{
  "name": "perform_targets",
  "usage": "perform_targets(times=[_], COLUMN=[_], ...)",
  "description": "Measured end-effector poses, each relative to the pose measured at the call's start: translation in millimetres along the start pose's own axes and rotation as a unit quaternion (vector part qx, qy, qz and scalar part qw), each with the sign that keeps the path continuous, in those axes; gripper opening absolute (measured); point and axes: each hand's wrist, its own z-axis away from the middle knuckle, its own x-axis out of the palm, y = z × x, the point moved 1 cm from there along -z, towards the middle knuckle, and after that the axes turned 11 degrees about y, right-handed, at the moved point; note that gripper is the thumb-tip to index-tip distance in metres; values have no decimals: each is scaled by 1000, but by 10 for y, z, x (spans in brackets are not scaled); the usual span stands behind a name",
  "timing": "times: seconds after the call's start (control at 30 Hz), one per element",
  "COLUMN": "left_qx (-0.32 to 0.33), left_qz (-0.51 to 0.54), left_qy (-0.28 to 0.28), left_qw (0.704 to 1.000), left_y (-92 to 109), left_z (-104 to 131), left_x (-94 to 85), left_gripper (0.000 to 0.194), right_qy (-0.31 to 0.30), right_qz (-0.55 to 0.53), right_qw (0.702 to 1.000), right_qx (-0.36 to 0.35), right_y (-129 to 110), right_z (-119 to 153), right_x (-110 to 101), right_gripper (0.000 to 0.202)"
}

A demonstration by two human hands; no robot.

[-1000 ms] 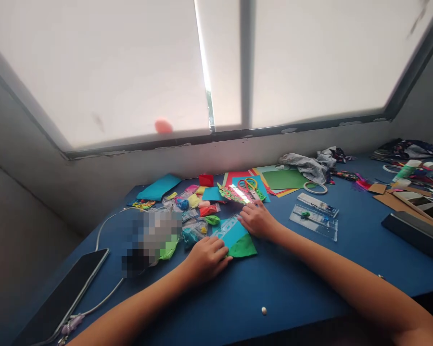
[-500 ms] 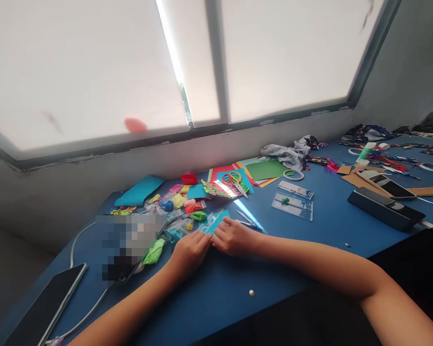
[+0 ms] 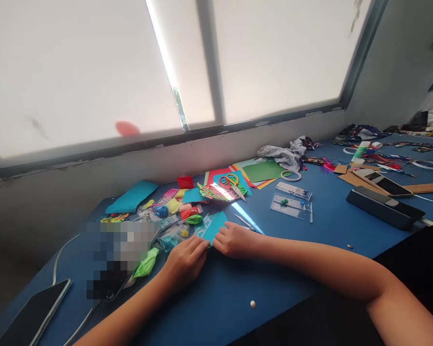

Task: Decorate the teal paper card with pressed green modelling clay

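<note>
A piece of blue paper (image 3: 216, 227) is pinched between my two hands over the dark blue table (image 3: 216, 307). My left hand (image 3: 188, 257) grips its near left corner, fingers closed. On its right edge are the curled fingers of my right hand (image 3: 234, 239). The hands almost touch each other. A clear plastic stencil (image 3: 201, 228) lies partly under the paper at its left. Behind my right hand is a compass (image 3: 247, 224), partly hidden. Scissors with red and yellow handles (image 3: 233, 184) rest on patterned paper farther back.
Bags of coloured clay (image 3: 173, 211) and a green clay packet (image 3: 146, 263) lie left of my hands. Coloured sheets (image 3: 263, 171), a tape ring (image 3: 290, 176) and clear plastic pieces (image 3: 292, 206) are behind and right. A black box (image 3: 384, 206) stands farther right.
The blue paper now shows more of its surface, with less of the stencil over it. My hands remain close together at its near edge. The view has shifted slightly.
</note>
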Motion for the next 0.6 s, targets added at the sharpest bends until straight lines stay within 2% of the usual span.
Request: perform_targets(times=[0.27, 0.43, 0.6], left_qx=[-50, -56, -58], left_qz=[-7, -8, -26], left_qy=[-25, -54, -83], left_qw=[998, 997, 995], left_y=[-10, -11, -10], left_z=[80, 128, 199], left_x=[2, 8, 24], left_gripper=[30, 30, 32], right_qy=[67, 126, 175], right_qz=[36, 44, 49], right_qw=[997, 991, 983], right_qx=[8, 20, 19], right_y=[-104, -132, -132], right_z=[-61, -68, -94], right_x=[23, 75, 30], right_gripper=[30, 35, 34])
